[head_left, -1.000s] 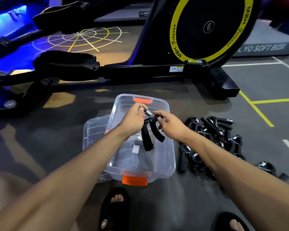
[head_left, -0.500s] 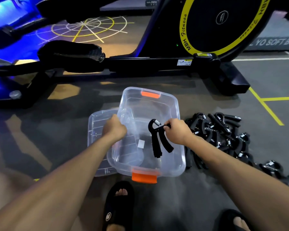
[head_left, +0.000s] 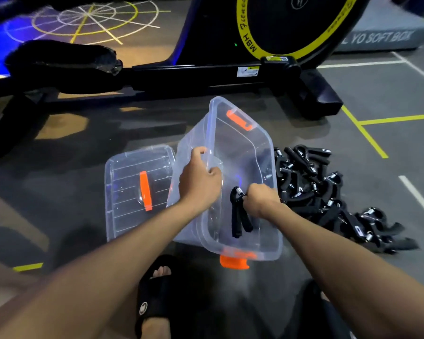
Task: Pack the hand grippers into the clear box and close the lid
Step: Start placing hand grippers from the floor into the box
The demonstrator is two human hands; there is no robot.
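Note:
The clear box [head_left: 260, 143] with orange latches is tilted up on its right side, its opening turned toward the pile. My left hand [head_left: 200, 179] grips its raised left rim. My right hand [head_left: 260, 200] is inside the box and pinches the top of a black hand gripper [head_left: 238, 216], whose handles hang down. A pile of several black hand grippers [head_left: 328, 192] lies on the floor just right of the box. The clear lid [head_left: 125, 192] with its orange handle lies flat on the floor to the left.
A black exercise machine [head_left: 206, 69] with a yellow-ringed wheel stands right behind the box. My sandalled feet [head_left: 154, 294] are close to the box's near end. Yellow and white lines cross the grey floor on the right.
My left hand left the gripper, took the box's left rim and tipped the box up toward the right. My right hand carried the gripper down into the box. The lid is now uncovered.

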